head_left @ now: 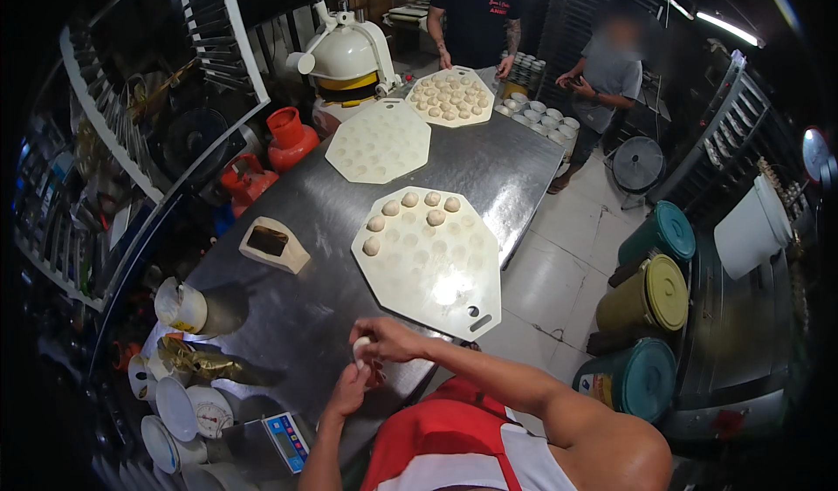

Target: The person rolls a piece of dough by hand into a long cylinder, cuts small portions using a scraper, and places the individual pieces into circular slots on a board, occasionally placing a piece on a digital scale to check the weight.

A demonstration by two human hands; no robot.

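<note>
Near the steel table's [271, 325] front, my right hand [388, 341] has its fingers curled over a pale lump of dough [361, 347]. My left hand [347, 388] is just below it, thumb raised against the same lump; some fingers are hidden. An octagonal cream board [419, 283] lies ahead of my hands, with several round dough balls [432, 199] along its far and left parts and shallow round hollows across it. A digital scale [288, 443] sits at lower left, beside my left forearm.
A second board [375, 142] lies farther back; a co-worker [476, 20] holds a filled board [491, 116]. Another person [602, 81] stands right. A mixer [349, 50], red cylinders [288, 142], wooden block [292, 255], cups [546, 124] and tubs [179, 303] surround the table; lidded bins [663, 290] line the floor.
</note>
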